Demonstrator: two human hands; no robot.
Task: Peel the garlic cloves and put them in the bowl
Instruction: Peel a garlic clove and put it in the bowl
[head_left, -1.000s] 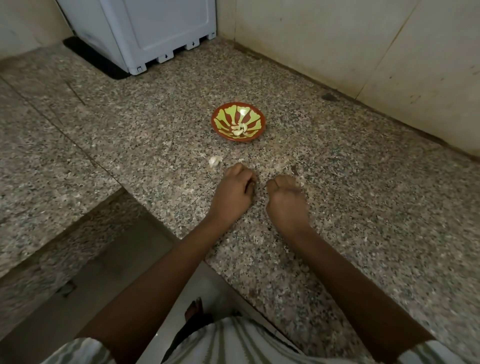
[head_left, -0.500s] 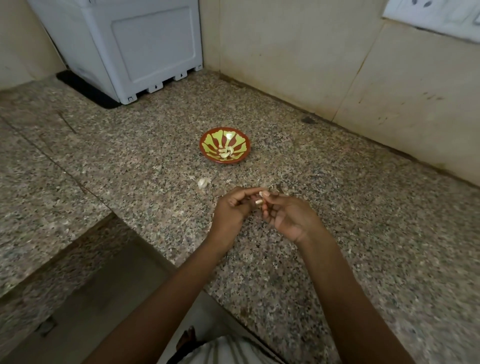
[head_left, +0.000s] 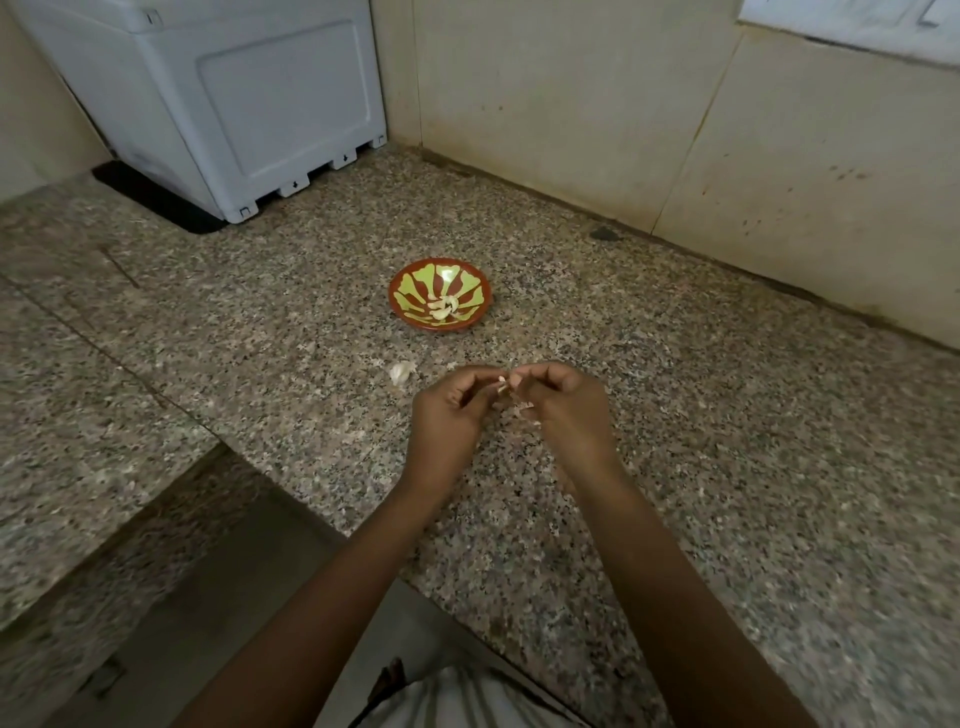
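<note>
Head view: left hand (head_left: 447, 418), right hand (head_left: 569, 413), fingers (head_left: 540, 371) tight around 1 clove (head_left: 503, 387); 1 bowl (head_left: 410, 291).

Countertop (head_left: 727, 415): meets the wall (head_left: 571, 104) at the back.
Appliance (head_left: 234, 104): on the countertop, far back left.
Bowl (head_left: 470, 283): mid-countertop, well before the appliance.
Peeled cloves (head_left: 443, 307): in the bowl.
Loose garlic piece (head_left: 402, 372): on the countertop, between the bowl and the left hand (head_left: 452, 415).
Right hand (head_left: 566, 410): beside the left hand, before the bowl.
Garlic clove (head_left: 503, 387): pinched between both hands' fingertips.
</note>
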